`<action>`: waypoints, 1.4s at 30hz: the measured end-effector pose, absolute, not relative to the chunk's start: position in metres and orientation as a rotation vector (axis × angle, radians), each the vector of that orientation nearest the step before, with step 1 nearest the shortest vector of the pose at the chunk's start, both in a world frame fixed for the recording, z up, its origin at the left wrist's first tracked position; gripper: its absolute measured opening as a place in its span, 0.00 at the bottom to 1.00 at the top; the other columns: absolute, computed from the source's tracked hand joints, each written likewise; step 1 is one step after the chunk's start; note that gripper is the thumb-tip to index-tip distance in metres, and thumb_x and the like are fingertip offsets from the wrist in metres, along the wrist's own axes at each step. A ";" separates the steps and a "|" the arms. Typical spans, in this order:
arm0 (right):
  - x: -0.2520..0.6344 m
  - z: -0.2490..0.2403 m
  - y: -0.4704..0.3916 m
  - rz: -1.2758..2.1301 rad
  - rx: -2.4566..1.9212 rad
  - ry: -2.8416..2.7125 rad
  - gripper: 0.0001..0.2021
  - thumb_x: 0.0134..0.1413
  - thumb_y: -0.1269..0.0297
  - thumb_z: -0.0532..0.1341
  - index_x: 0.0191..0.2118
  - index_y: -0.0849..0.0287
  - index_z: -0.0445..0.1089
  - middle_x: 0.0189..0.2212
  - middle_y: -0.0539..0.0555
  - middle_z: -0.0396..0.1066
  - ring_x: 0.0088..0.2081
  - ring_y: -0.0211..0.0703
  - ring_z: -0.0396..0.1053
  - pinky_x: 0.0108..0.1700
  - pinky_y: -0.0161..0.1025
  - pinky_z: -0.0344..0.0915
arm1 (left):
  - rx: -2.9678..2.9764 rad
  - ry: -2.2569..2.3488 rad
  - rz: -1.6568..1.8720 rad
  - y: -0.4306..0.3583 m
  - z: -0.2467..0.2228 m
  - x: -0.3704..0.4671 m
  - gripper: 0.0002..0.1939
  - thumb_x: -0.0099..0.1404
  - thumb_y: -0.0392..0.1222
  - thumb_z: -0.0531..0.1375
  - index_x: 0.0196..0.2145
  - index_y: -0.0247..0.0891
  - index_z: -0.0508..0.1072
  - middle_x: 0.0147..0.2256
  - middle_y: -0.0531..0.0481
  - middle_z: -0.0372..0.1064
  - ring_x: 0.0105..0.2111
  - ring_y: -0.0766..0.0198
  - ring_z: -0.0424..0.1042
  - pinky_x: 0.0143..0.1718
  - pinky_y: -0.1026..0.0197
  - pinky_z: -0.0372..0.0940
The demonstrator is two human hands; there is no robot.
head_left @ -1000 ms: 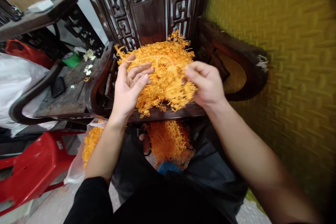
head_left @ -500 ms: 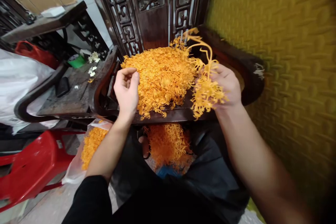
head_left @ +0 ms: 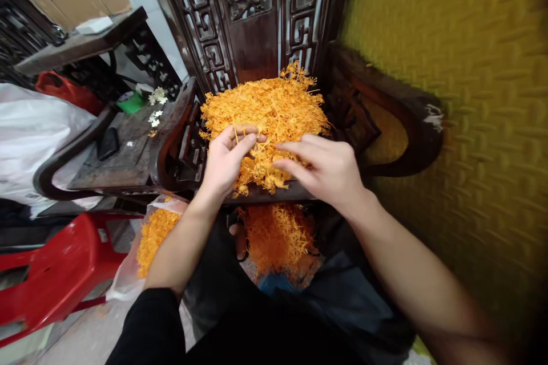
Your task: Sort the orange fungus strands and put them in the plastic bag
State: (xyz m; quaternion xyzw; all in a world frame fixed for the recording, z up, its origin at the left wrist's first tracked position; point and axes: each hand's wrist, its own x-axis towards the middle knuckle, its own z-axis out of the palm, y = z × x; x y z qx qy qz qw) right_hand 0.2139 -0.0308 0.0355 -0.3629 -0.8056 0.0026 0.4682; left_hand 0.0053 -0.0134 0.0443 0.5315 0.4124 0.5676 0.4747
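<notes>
A heap of orange, branching, flower-like sprigs (head_left: pixel 261 100) covers the seat of a dark carved wooden chair (head_left: pixel 253 45). At its front edge, my left hand (head_left: pixel 225 159) pinches an orange sprig (head_left: pixel 258 151) by thin stems that show between thumb and fingers. Facing it from the right, my right hand (head_left: pixel 331 170) has its thumb and forefinger apart, their tips close to the sprig's hanging head. I see nothing held in the right hand. Where the held sprig ends and the heap behind begins is hard to make out.
Below, between my legs, lies another mass of orange strands (head_left: pixel 278 236). A plastic bag of orange pieces (head_left: pixel 156 234) stands left, beside a red stool (head_left: pixel 64 262). A dark side table (head_left: pixel 111 171) bears a green tape roll (head_left: pixel 131 102). A yellow textured surface (head_left: pixel 479 97) rises right.
My right hand has moved left and no longer holds the large orange sprig it had. My left hand has shifted right and now pinches a sprig. The two hands are closer together.
</notes>
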 end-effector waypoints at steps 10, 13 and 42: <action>0.208 0.032 -0.009 1.102 -0.916 -1.196 0.29 0.58 0.32 0.62 0.26 0.56 0.67 0.17 0.43 0.47 0.17 0.31 0.46 0.19 0.36 0.45 | 1.389 0.948 1.299 -0.018 0.040 0.000 0.15 0.63 0.50 0.71 0.41 0.39 0.75 0.36 0.49 0.77 0.37 0.63 0.78 0.41 0.60 0.70; 0.204 0.031 -0.010 1.118 -0.895 -1.151 0.26 0.57 0.34 0.65 0.31 0.56 0.70 0.18 0.42 0.47 0.17 0.31 0.46 0.18 0.36 0.44 | 1.454 1.035 1.205 -0.021 0.042 0.004 0.20 0.59 0.53 0.74 0.39 0.39 0.73 0.35 0.50 0.75 0.34 0.64 0.76 0.38 0.61 0.68; 0.198 0.022 -0.022 0.160 -0.984 -1.878 0.16 0.72 0.63 0.56 0.48 0.63 0.81 0.34 0.59 0.79 0.33 0.45 0.73 0.39 0.42 0.68 | 0.980 1.000 1.279 -0.020 0.037 0.035 0.27 0.54 0.51 0.77 0.41 0.39 0.69 0.22 0.63 0.60 0.15 0.78 0.51 0.15 0.68 0.43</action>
